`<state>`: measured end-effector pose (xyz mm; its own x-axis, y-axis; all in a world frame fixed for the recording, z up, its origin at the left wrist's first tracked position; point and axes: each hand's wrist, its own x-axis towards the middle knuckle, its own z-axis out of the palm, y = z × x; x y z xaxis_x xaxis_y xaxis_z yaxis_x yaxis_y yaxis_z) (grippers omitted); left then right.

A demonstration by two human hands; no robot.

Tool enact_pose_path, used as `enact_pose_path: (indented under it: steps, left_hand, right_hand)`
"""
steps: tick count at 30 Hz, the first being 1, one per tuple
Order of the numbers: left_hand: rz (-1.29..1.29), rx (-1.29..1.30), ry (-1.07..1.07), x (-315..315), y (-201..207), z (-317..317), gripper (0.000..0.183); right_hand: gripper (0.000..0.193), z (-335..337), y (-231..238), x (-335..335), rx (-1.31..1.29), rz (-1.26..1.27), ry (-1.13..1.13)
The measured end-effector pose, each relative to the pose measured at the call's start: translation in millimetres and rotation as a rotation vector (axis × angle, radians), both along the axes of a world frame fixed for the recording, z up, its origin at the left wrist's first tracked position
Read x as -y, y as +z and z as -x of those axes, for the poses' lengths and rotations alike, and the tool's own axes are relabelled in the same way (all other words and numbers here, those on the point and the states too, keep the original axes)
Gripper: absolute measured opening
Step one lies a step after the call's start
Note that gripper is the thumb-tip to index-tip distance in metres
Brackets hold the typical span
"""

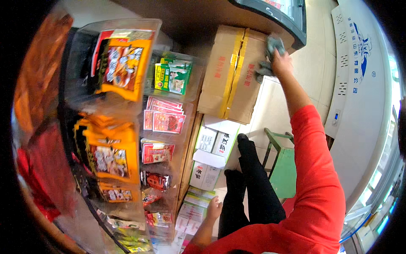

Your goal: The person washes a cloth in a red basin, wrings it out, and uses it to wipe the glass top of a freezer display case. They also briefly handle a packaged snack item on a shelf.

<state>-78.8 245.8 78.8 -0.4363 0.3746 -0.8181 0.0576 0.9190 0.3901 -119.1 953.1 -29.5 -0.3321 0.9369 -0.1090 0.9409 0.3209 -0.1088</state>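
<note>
My right arm, in a red sleeve, reaches far forward. Its hand (282, 63) is closed on a grey-green cloth (275, 45), part of which hangs below the fingers beside the brown cardboard box (224, 72). Yellow tape runs along the middle of that box. My left hand (215, 208) is low down, near the white and green cartons (196, 211) by the shelf. Its fingers are loosely bent and apart, with nothing seen in them.
Clear bins on the left hold orange food packets (112, 158), green packets (173, 76) and red packets (169, 120). White cartons (207, 146) stand below the shelf edge. A green stool (282, 171) is beside my legs. A long white freezer (359, 84) lines the right.
</note>
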Motion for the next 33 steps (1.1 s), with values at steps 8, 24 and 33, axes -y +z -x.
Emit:
enact_pose_path:
  steps: [8,24,33]
  left_hand:
    - [-0.190,0.006,0.111,32,33,-20,0.044]
    - [-0.056,-0.215,0.291,266,92,-107,0.054]
    - [-0.121,-0.089,0.641,268,136,-214,0.051]
  right_hand:
    - [0.043,-227,-2,182,0.170,0.510,-0.084]
    - [0.039,-190,137,394,-0.480,0.665,0.078]
    - [0.052,-177,136,456,-0.493,0.556,0.068]
